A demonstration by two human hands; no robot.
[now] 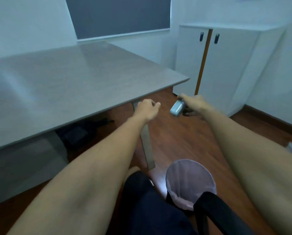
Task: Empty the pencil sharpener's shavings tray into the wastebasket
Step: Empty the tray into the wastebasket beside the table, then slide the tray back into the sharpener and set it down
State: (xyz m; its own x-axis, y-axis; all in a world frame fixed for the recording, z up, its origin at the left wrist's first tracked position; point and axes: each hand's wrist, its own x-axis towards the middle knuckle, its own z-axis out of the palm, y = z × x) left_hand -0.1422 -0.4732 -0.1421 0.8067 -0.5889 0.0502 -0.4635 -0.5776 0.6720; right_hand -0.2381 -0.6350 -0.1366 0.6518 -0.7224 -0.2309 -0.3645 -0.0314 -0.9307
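While the right hand (193, 103) grips the pencil sharpener (177, 107) off the bench (70, 82), its long axis tilted toward 7 o'clock, the wastebasket (191, 182) lies at 6 o'clock from it, and the left hand (147, 107) hangs loosely curled, empty.

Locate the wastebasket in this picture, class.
In the head view the wastebasket stands on the wooden floor, low and right of centre, between the forearms, nearer than the right hand.
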